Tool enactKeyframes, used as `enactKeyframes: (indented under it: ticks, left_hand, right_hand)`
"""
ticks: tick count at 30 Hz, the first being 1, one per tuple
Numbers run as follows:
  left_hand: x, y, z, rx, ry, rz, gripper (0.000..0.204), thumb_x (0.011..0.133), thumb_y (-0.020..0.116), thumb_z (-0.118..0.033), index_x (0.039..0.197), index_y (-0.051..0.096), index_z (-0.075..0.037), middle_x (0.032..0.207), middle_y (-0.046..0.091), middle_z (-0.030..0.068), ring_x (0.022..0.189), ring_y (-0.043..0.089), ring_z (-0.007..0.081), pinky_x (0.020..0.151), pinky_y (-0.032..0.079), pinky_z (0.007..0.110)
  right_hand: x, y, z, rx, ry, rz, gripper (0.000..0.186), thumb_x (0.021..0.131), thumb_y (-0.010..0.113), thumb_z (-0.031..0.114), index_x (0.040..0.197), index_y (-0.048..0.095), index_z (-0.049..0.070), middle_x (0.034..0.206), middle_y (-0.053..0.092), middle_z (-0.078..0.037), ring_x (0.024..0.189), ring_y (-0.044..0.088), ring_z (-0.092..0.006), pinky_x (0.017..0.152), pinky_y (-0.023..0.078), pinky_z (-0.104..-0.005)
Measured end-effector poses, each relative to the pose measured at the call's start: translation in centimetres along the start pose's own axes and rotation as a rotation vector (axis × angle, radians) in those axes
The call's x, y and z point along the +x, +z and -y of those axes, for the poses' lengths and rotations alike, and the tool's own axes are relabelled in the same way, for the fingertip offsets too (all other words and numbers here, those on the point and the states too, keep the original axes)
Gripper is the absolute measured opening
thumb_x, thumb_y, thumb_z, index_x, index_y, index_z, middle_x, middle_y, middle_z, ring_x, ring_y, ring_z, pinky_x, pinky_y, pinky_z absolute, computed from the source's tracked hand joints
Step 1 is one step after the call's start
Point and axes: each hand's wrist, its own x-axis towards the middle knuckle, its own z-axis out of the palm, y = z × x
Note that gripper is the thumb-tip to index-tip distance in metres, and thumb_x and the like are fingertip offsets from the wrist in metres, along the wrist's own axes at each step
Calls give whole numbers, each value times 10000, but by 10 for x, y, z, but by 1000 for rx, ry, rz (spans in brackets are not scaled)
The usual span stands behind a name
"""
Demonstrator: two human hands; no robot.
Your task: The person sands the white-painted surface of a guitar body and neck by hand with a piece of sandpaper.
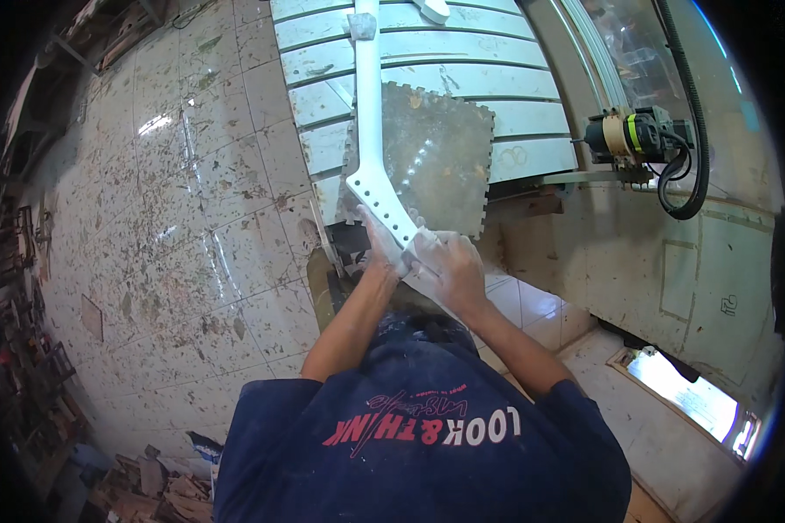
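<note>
A white guitar neck point(370, 105) lies lengthwise over the bench, its angled headstock point(382, 205) pointing toward me. A row of several dark holes runs along the headstock. My left hand point(382, 246), dusted white, is closed around the headstock's left edge near its tip. On the right side of that tip, my right hand point(449, 266) presses with bent fingers, also whitened by dust. Whether a small sheet or pad sits under these fingers is hidden. A grey block-like piece point(362, 27) rests on the far part of the neck.
Beneath the neck is a worn mat point(440, 157) with toothed edges, on a white slatted bench point(515, 83). Another white piece point(433, 10) lies at the far edge. A motor point(624, 135) with a black cable stands right. Wood scraps point(153, 479) are piled lower left on the floor.
</note>
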Motion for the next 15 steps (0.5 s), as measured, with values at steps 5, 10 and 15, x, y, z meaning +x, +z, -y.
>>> enactKeyframes:
  ticks: [5, 10, 15]
  left_hand:
    - [-10, 39, 0, -147, -113, -179, 812, 946, 308, -845, 1392, 541, -207, 1073, 640, 85, 1018, 645, 254, 921, 561, 481]
    - [-5, 15, -2, 15, 3, -114, 778, 982, 302, -803, 1429, 520, -205, 1325, 615, 104, 1209, 610, 288, 1002, 543, 482]
    - [-8, 12, -8, -225, -110, 136, 752, 985, 312, -794, 1403, 542, -213, 1248, 655, 100, 1131, 652, 306, 980, 554, 498]
  right_hand:
    - [44, 17, -12, -30, 4, -46, 381, 858, 760, 262, 1228, 708, 188, 1172, 638, -112, 1051, 612, -359, 895, 476, -488]
    - [18, 11, -9, -84, -115, -4, 353, 848, 747, 209, 1199, 709, 193, 1253, 627, -104, 1127, 585, -352, 956, 429, -495]
    - [33, 14, -13, -78, -134, -11, 359, 855, 745, 189, 1213, 708, 202, 1277, 619, -93, 1177, 569, -334, 997, 397, -480]
